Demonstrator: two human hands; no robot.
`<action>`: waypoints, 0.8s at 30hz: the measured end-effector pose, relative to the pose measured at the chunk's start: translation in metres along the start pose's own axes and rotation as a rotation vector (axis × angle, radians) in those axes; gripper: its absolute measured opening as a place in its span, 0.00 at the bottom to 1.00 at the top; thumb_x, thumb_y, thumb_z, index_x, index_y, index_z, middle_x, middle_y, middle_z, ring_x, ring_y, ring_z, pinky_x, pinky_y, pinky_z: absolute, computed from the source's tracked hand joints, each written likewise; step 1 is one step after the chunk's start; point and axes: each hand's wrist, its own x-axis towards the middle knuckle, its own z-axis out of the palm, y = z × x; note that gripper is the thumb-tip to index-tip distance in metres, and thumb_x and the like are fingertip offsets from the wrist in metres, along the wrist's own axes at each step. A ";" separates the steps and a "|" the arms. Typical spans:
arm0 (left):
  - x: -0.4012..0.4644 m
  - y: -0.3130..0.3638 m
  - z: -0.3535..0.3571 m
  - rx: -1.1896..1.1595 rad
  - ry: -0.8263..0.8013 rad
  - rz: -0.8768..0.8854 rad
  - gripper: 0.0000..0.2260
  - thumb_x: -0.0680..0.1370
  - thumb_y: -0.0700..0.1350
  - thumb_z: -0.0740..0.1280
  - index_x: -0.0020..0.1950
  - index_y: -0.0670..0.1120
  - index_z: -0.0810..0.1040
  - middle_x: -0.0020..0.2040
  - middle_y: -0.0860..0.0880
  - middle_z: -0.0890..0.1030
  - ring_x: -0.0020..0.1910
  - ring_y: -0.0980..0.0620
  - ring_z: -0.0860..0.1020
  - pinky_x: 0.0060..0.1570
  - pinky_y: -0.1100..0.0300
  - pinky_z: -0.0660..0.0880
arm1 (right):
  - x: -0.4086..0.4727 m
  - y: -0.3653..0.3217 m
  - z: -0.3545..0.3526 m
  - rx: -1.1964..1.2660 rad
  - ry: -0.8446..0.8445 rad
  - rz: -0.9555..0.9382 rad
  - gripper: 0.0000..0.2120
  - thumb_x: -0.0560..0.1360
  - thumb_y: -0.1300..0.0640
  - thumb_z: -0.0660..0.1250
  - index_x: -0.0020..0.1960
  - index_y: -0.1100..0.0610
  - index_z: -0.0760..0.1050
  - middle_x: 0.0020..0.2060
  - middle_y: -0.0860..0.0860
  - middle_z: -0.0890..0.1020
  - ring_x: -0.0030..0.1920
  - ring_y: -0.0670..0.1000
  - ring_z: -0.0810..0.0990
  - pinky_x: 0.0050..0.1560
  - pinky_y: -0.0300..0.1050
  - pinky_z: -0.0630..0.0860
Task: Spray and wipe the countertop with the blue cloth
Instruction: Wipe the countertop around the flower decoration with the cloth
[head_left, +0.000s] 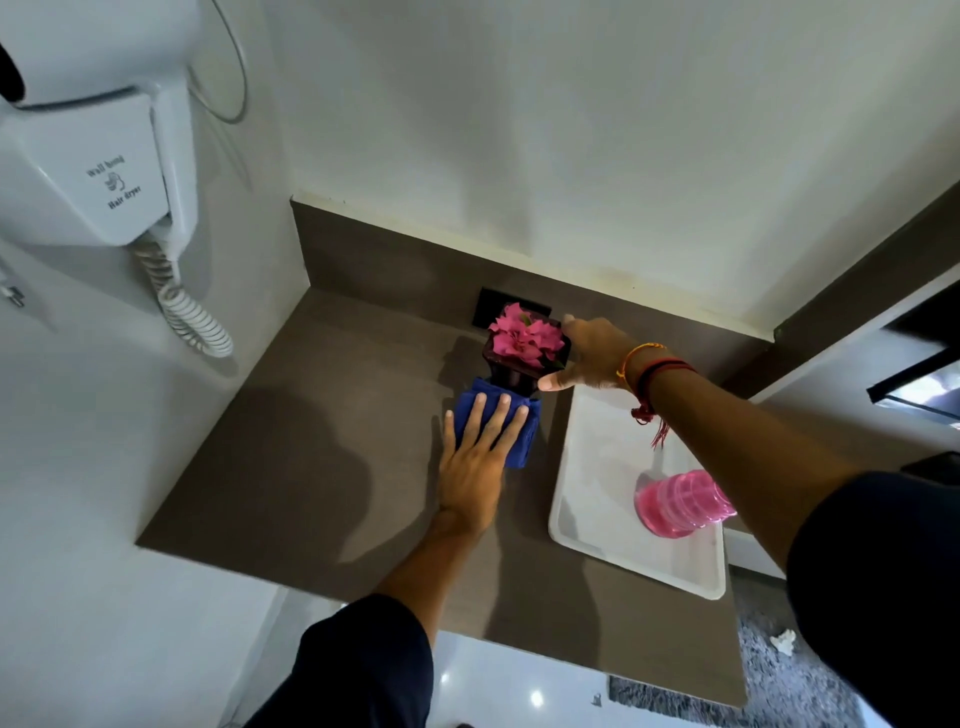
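Blue cloth (514, 431) pressed flat on brown countertop (322, 441) by left hand (475, 467), fingers spread, dark flower vase (522, 358) at 12 o'clock gripped by right hand (592, 356), white tray (613, 467) at 3 o'clock

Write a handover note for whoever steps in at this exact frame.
Left hand: flat, fingers spread, pressing the cloth on the counter.
Right hand: gripping the dark vase of pink flowers, just behind the cloth.
Tray to the right holds a pink bottle.
Done: cannot tell how much is wiped.
Left: wipe under and around the vase, then the rest.
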 end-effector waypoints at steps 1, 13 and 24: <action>0.001 -0.001 0.001 0.007 -0.012 -0.003 0.49 0.68 0.40 0.75 0.79 0.54 0.47 0.80 0.50 0.52 0.78 0.44 0.46 0.74 0.34 0.51 | 0.001 0.001 0.000 0.009 0.001 -0.001 0.35 0.65 0.44 0.78 0.63 0.60 0.68 0.46 0.51 0.75 0.46 0.53 0.74 0.44 0.45 0.71; -0.010 0.003 0.002 0.109 -0.341 -0.025 0.35 0.78 0.44 0.65 0.79 0.52 0.48 0.80 0.50 0.50 0.78 0.43 0.44 0.73 0.35 0.41 | -0.004 -0.005 0.001 0.036 0.001 -0.020 0.36 0.65 0.50 0.79 0.65 0.61 0.66 0.59 0.59 0.79 0.59 0.61 0.78 0.55 0.49 0.76; 0.004 -0.005 -0.039 0.119 -0.454 0.010 0.24 0.76 0.43 0.65 0.71 0.52 0.67 0.68 0.49 0.75 0.68 0.46 0.70 0.72 0.39 0.56 | 0.009 -0.003 -0.011 -0.012 -0.036 -0.048 0.39 0.65 0.43 0.77 0.66 0.61 0.66 0.54 0.59 0.80 0.54 0.60 0.79 0.51 0.50 0.77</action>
